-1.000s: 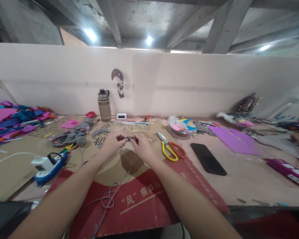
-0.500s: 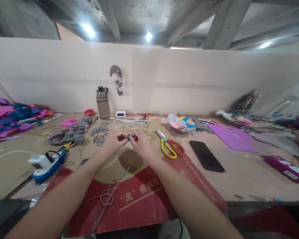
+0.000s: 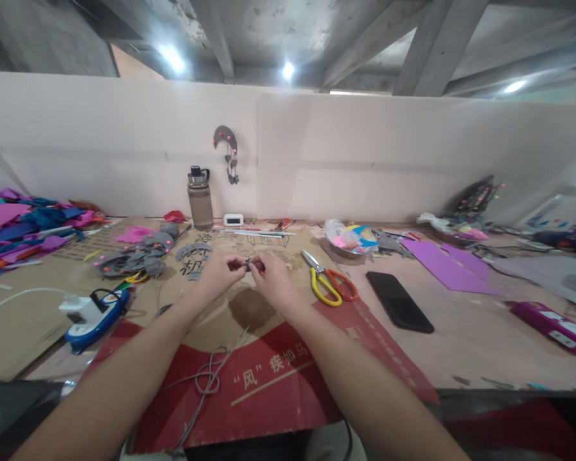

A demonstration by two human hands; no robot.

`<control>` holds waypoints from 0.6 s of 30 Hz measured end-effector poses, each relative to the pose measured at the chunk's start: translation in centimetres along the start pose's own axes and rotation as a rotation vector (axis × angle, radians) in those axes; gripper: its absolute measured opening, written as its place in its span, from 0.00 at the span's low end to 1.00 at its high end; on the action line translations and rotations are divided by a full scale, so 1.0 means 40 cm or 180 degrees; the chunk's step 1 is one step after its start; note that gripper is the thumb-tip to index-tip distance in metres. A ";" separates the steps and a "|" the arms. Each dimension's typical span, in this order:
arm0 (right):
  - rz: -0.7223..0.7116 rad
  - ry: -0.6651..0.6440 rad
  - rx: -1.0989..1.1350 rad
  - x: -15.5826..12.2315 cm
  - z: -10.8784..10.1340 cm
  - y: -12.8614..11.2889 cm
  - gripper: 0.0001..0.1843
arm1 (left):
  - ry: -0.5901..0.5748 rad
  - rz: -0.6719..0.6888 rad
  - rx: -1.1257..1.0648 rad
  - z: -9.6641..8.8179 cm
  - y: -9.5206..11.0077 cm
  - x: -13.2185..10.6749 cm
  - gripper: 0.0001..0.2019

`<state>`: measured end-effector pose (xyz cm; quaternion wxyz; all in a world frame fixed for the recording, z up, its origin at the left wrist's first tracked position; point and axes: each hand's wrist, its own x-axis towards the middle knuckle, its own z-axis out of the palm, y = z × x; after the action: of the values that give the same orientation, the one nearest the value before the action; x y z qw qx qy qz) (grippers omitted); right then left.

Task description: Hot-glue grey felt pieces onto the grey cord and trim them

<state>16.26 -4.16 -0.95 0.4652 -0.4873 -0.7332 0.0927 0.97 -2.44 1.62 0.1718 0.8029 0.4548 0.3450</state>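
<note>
My left hand (image 3: 221, 273) and my right hand (image 3: 273, 279) meet above the brown cardboard (image 3: 249, 320) at the middle of the table. Both pinch a small grey felt piece (image 3: 250, 263) between fingertips; something orange shows at my right fingertips. A grey cord (image 3: 209, 379) trails from under my hands down over the red printed cardboard (image 3: 278, 390). Yellow-and-orange scissors (image 3: 327, 282) lie just right of my right hand.
A black phone (image 3: 399, 301) lies right of the scissors. A blue-and-white glue gun (image 3: 92, 310) rests at the left. Grey felt pieces (image 3: 133, 258), a water bottle (image 3: 200, 199), a small clock (image 3: 233, 219), a bowl of scraps (image 3: 349, 241), purple sheets (image 3: 445, 267) and coloured felt stacks (image 3: 24, 225) surround the workspace.
My hands stay together, with only small finger movements on the grey piece. Another person's hand at the far right edge has left the view.
</note>
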 end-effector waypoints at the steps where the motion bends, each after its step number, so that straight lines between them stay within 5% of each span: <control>1: 0.0020 0.0010 0.0039 -0.001 0.001 0.000 0.06 | 0.0101 -0.0051 -0.0013 -0.001 0.001 -0.001 0.07; 7: -0.0108 -0.0099 0.0212 -0.009 0.013 -0.008 0.07 | 0.0579 -0.0495 -0.0720 -0.014 -0.012 0.005 0.06; 13: -0.0330 -0.0238 0.0225 -0.018 0.020 -0.024 0.10 | 0.0247 -0.0888 -0.2228 -0.004 -0.038 0.015 0.09; 18: 0.0023 -0.0135 0.0454 -0.013 0.017 -0.017 0.09 | 0.0084 -0.1084 -0.2956 -0.003 -0.040 0.017 0.08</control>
<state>15.34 -4.71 -1.25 0.4828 -0.4534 -0.7327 0.1567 0.12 -1.02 1.04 0.5596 0.5513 0.3799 0.4884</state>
